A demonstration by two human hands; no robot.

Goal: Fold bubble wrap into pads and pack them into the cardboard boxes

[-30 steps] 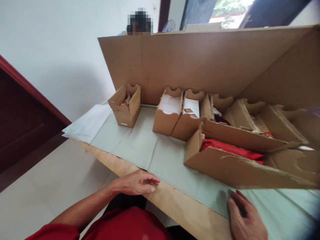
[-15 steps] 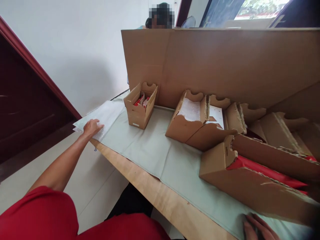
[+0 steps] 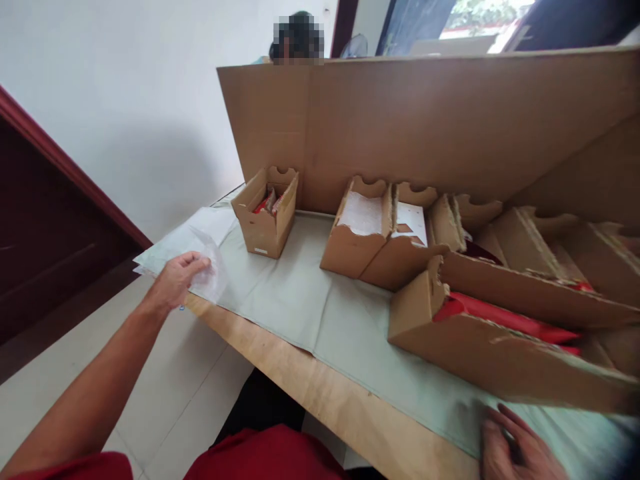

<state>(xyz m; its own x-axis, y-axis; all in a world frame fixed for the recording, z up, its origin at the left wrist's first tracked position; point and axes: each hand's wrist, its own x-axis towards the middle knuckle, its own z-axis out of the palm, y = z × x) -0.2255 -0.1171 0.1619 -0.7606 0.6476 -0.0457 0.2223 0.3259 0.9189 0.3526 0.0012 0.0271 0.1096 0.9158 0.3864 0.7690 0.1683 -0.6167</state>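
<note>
My left hand point(image 3: 175, 280) is stretched out to the far left end of the table and pinches a thin clear plastic bag point(image 3: 207, 267), lifting it off the stack of white sheets point(image 3: 173, 245) there. My right hand point(image 3: 520, 450) lies flat with fingers spread on the pale green paper point(image 3: 300, 307) near the table's front edge, just in front of a long cardboard tray holding red packets point(image 3: 500, 319).
A small open carton point(image 3: 265, 213) with red packets stands at the back left. Several more cardboard cartons point(image 3: 380, 233) crowd the right. A tall cardboard wall point(image 3: 425, 127) runs along the back; another person is partly visible behind it. The wooden table edge point(image 3: 320, 387) is bare.
My left arm swung from the table's front edge out to the stack at the left end, then pinched a clear bag and drew it up and slightly back. My right hand stayed flat.
</note>
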